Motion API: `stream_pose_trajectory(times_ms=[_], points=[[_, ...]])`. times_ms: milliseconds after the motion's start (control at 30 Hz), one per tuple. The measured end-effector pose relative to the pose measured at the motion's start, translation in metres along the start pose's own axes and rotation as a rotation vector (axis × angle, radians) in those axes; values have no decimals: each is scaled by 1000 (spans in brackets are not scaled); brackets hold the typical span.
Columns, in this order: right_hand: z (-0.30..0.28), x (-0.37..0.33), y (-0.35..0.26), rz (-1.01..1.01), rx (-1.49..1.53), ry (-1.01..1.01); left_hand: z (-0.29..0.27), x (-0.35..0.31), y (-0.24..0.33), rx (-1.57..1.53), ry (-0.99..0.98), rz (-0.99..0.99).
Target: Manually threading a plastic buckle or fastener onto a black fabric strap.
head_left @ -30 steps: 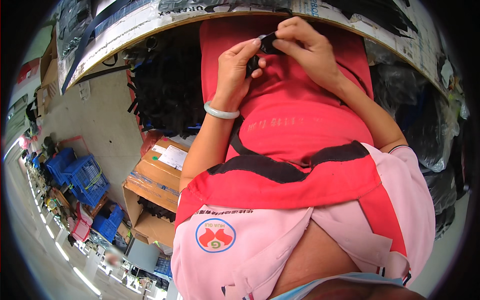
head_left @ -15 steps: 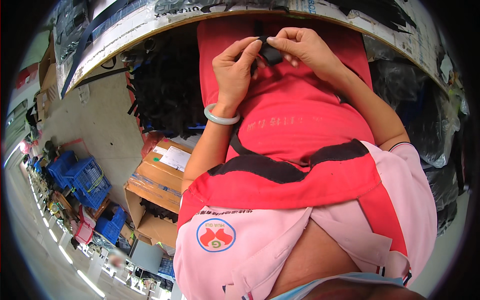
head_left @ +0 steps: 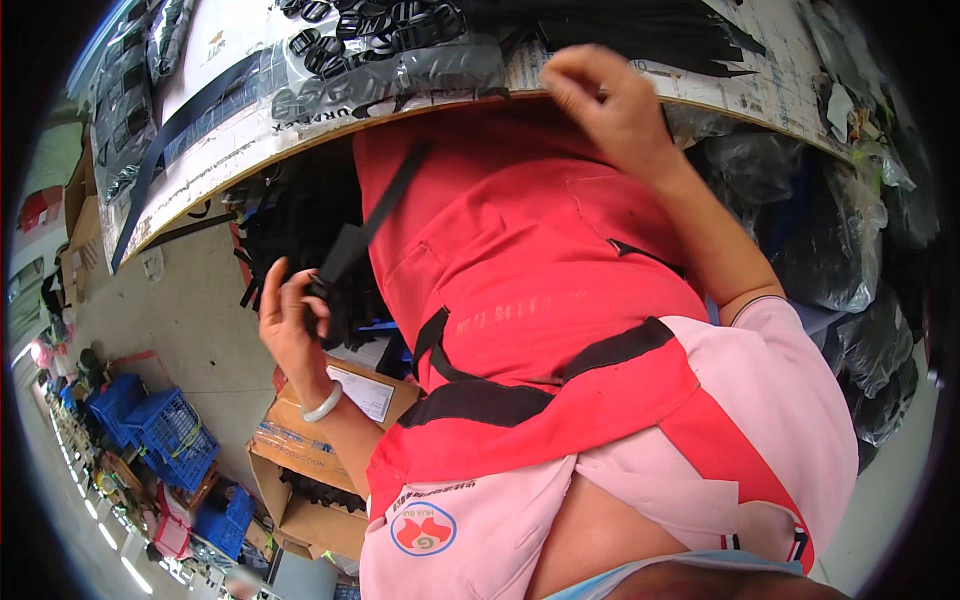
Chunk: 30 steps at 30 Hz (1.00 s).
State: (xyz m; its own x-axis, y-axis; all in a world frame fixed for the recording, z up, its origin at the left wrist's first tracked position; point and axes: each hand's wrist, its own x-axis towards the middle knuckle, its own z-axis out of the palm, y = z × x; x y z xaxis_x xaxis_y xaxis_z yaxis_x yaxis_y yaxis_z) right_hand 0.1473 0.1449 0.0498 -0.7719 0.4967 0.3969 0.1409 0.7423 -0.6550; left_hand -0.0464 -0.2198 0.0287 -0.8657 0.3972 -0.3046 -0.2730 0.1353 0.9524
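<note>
Out to the left, my left hand (head_left: 295, 325) is closed on a black webbing strap (head_left: 385, 205), with its index finger sticking out. The strap's free end swings up and to the right across the red apron (head_left: 500, 250). A dark bunched part, perhaps a buckle, sits at the fingers, too blurred to make out. My right hand (head_left: 605, 95) is raised over the table's near edge with its fingers curled. Motion smears them, and whether anything is in them cannot be seen. Beside it on the table lies a pile of flat black straps (head_left: 660, 35).
Several black plastic buckles (head_left: 370, 35) lie on clear plastic on the table (head_left: 225, 165). An open cardboard box (head_left: 300, 440) with dark pieces inside stands at my left, near blue crates (head_left: 170, 435). Plastic-wrapped bundles (head_left: 820, 235) are under the table at right.
My hands were together over the apron on a black piece and have parted. The left has swung out left and nearer with the strap; the right has let go and risen to the table edge.
</note>
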Motion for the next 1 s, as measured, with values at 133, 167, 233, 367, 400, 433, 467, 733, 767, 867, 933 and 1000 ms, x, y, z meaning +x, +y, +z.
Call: stream_pose_trajectory(times_ms=[133, 167, 233, 367, 400, 433, 467, 733, 767, 867, 933, 1000], points=[[-18, 36, 21, -191, -420, 114, -58, 18, -49, -563, 222, -176], [-19, 37, 39, -199, -427, 90, -59, 23, -62, -693, 29, -212], [-19, 40, 31, -169, -358, 133, -16, 24, -61, -679, -31, -285], [-37, 34, -14, -260, -192, 99, 58, 17, -51, -435, -289, -186], [-38, 22, -33, -95, -78, 60, 74, 16, -47, -423, -316, -176], [-34, 13, -52, -94, -63, 50, 88, 15, -43, -410, -350, -171], [-25, 8, -73, -34, 123, -101, 96, 13, -37, -404, -356, -195], [49, -20, -57, 656, 812, -697, 140, 7, -31, -477, -454, -225], [52, -21, -54, 661, 817, -697, 139, 6, -33, -473, -453, -230], [55, -18, -48, 820, 914, -767, 139, 2, -35, -458, -462, -213], [55, -19, -43, 877, 1020, -782, 142, -1, -33, -349, -443, -133], [56, -19, -41, 932, 1127, -794, 146, -4, -33, -275, -420, -94]])
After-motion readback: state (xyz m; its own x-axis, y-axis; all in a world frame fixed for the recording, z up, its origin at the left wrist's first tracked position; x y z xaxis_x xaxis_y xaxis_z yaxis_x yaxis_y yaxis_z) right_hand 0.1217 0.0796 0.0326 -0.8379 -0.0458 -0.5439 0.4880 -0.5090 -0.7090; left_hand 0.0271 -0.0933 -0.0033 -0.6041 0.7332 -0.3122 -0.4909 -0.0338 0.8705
